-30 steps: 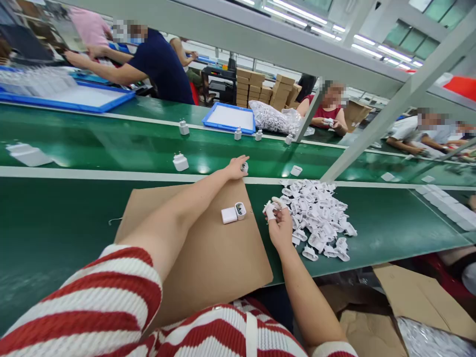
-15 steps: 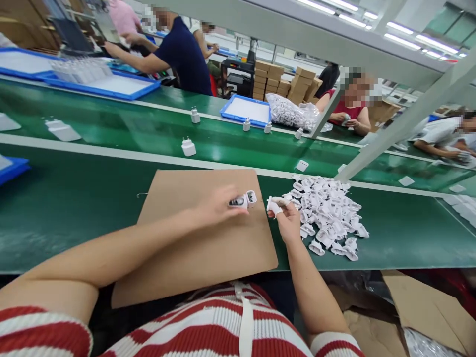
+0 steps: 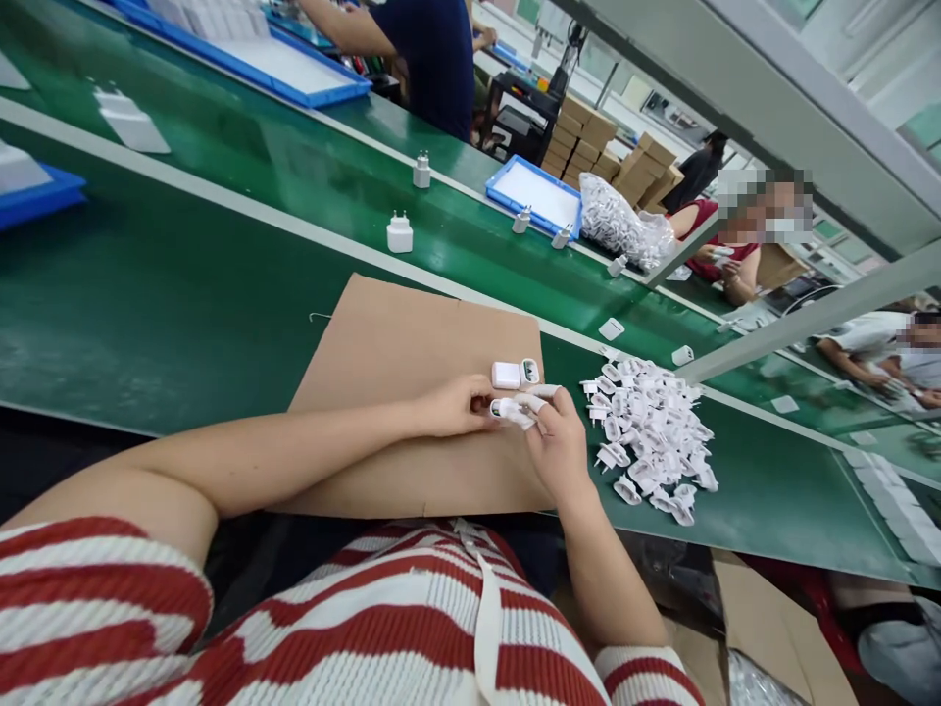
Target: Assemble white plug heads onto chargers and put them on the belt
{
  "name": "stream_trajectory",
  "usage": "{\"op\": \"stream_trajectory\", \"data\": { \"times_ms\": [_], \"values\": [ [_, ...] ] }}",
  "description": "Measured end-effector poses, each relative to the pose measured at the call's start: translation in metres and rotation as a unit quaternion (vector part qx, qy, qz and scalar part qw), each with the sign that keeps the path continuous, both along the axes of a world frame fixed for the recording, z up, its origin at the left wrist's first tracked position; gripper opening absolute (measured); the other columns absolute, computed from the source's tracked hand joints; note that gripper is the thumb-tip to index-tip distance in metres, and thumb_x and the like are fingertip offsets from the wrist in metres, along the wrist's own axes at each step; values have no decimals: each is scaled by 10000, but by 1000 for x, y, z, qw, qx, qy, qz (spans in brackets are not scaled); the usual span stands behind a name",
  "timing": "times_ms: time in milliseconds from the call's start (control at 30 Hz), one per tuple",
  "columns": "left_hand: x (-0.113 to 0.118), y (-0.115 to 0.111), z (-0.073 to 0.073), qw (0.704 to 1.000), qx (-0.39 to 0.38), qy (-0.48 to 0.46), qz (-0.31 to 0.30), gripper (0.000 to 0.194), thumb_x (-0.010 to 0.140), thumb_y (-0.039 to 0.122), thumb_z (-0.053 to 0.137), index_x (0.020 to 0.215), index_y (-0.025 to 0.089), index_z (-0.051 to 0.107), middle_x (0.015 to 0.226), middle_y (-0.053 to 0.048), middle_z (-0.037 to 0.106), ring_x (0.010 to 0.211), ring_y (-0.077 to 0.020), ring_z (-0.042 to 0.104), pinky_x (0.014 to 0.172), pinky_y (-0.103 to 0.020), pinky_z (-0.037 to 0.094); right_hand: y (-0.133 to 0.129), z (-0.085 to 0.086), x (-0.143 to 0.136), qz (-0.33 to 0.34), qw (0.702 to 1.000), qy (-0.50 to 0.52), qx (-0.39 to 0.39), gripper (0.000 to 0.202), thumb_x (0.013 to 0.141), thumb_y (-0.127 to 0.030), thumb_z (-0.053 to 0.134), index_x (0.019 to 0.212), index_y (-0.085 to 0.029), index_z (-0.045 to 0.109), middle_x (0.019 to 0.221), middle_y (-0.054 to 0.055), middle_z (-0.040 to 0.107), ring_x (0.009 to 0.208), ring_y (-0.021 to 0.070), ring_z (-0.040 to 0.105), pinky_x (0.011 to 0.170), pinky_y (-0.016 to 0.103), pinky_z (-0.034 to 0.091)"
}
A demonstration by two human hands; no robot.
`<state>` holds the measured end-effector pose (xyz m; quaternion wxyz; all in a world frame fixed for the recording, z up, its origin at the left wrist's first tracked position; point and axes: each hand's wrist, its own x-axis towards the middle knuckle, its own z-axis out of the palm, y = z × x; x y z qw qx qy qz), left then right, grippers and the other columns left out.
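Note:
On the green bench lies a sheet of brown cardboard (image 3: pixel 412 343). Above it, my right hand (image 3: pixel 559 441), with white covers on some fingers, grips a small white plastic part (image 3: pixel 507 410). My left hand (image 3: pixel 457 404) meets that part from the left; its fingertips are pressed together, and what they hold, if anything, is hidden. Just beyond my hands, a white charger housing (image 3: pixel 506 375) lies on the cardboard beside a white open-ended piece (image 3: pixel 529 371). To the right of the cardboard is a heap of white plug parts (image 3: pixel 651 422).
A green conveyor belt (image 3: pixel 456 250) behind a pale rail carries white chargers (image 3: pixel 400 233). Across it are blue trays (image 3: pixel 540 196), a bag of white parts (image 3: pixel 624 221) and people at work. A slanted metal post (image 3: pixel 823 309) rises at the right, beyond the heap.
My left hand has come down from the charger housing to the part in my right hand. My right hand has moved left over the cardboard. The camera view has tilted.

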<state>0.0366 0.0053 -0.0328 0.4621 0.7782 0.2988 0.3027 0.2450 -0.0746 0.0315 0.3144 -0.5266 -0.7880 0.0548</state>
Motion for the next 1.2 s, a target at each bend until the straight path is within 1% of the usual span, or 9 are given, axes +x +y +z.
{"op": "stream_trajectory", "data": {
  "times_ms": [67, 133, 267, 400, 533, 700, 833, 967, 1200],
  "values": [
    [0, -2, 2, 1000, 6, -13, -8, 354, 845, 479, 781, 1051, 191, 784, 982, -56, 670, 772, -165, 572, 705, -287, 471, 3, 1, -7, 0, 997, -80, -8, 321, 933, -70, 499, 1080, -199, 753, 1025, 92, 640, 952, 226, 628, 811, 329, 525],
    [0, -2, 5, 1000, 15, -17, -10, 343, 857, 462, 773, 1078, 200, 792, 983, -55, 672, 770, -163, 572, 707, -284, 468, 7, 3, -11, -8, 988, -155, -24, 320, 907, -29, 491, 1017, -189, 746, 966, 83, 640, 914, 227, 603, 766, 311, 484],
    [-1, -2, 6, 1000, 27, -4, -6, 322, 844, 391, 792, 1115, 218, 799, 963, -46, 666, 775, -159, 572, 718, -276, 464, 13, 10, -19, -17, 958, -281, -49, 262, 921, -22, 520, 934, -188, 723, 993, 98, 663, 976, 241, 569, 775, 308, 431],
    [0, -1, 3, 1000, 18, -4, 0, 265, 827, 327, 793, 1063, 207, 811, 967, -43, 670, 778, -153, 573, 710, -265, 461, 18, 22, -29, -24, 931, -352, -96, 236, 946, -48, 531, 939, -181, 726, 1014, 111, 674, 972, 244, 567, 741, 321, 402],
    [0, -1, 2, 1000, 23, 1, 0, 275, 827, 316, 790, 1082, 218, 815, 943, -36, 665, 774, -156, 576, 711, -268, 460, 19, 32, -39, -45, 917, -371, -142, 244, 945, -53, 528, 952, -176, 739, 981, 111, 670, 958, 241, 587, 704, 324, 389],
    [-1, -2, 3, 999, 52, 12, 1, 247, 822, 302, 805, 1054, 219, 813, 916, -34, 666, 767, -164, 589, 719, -279, 462, 12, 32, -43, -19, 912, -391, -120, 239, 959, -67, 521, 960, -157, 742, 1022, 140, 678, 984, 259, 596, 733, 338, 403],
    [0, -1, 3, 999, 51, 13, 0, 309, 811, 282, 817, 1113, 218, 805, 947, -41, 679, 768, -163, 589, 714, -276, 461, 15, 37, -34, -31, 923, -363, -123, 232, 929, -66, 534, 958, -176, 737, 989, 115, 670, 955, 247, 596, 687, 322, 387],
    [1, 0, 1, 999, 36, 19, 6, 277, 791, 290, 832, 1050, 193, 811, 940, -43, 677, 762, -159, 580, 690, -273, 453, 18, 43, -26, -56, 940, -322, -99, 267, 880, -34, 523, 962, -182, 730, 972, 95, 653, 933, 234, 593, 709, 311, 395],
    [0, -1, 3, 999, 32, 20, 5, 300, 818, 303, 799, 1106, 219, 811, 970, -44, 677, 775, -161, 583, 702, -270, 461, 18, 29, -26, -17, 932, -344, -114, 257, 875, -31, 531, 922, -190, 727, 963, 98, 653, 985, 240, 584, 707, 292, 395]
  ]
}}
